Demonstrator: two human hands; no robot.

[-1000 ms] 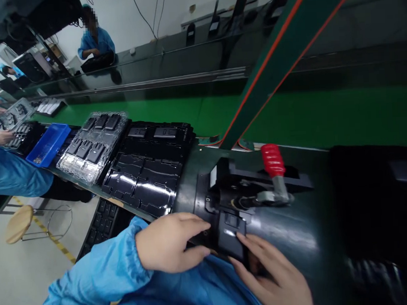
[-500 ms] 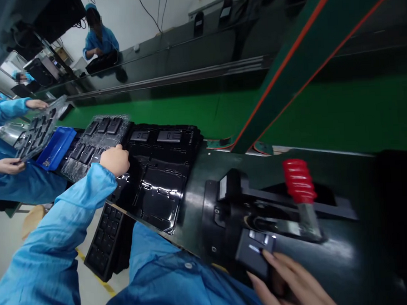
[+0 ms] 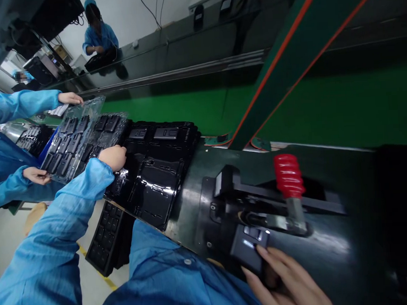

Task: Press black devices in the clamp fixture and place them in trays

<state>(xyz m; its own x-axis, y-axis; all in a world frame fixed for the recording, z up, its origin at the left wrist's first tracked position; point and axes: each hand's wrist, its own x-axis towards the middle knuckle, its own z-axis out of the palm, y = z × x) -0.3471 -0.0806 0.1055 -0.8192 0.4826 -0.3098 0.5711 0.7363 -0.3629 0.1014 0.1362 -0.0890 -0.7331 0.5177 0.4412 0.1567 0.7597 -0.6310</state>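
Note:
My right hand [image 3: 288, 275] is closed on a dark grey plastic casing [image 3: 247, 249], thumb on the near side and fingertips on its top. The casing sits against a black toggle clamp fixture [image 3: 223, 215] with a red handle [image 3: 289, 177] that stands up. Over the left part of a black plastic tray [image 3: 158, 191], my left hand [image 3: 113, 158] is closed with its knuckles up, and whatever its fingers grip is hidden. Two similar grey casings [image 3: 165, 133] lie in the tray's far row. Beside that hand is a clear tray [image 3: 116, 141] of dark casings.
At the left, a co-worker's hands [image 3: 37, 175] hold another clear tray [image 3: 65, 146] of casings over the neighbouring one. Stacked black trays [image 3: 104, 239] stand below the bench edge. A slanted green post with orange edges [image 3: 274, 76] rises behind the fixture. A green conveyor [image 3: 201, 102] runs behind.
The co-worker has brought the clear tray rightward, over the neighbouring tray, covering much of the blue bin. My two hands hold nearly the same places; the view has shifted slightly.

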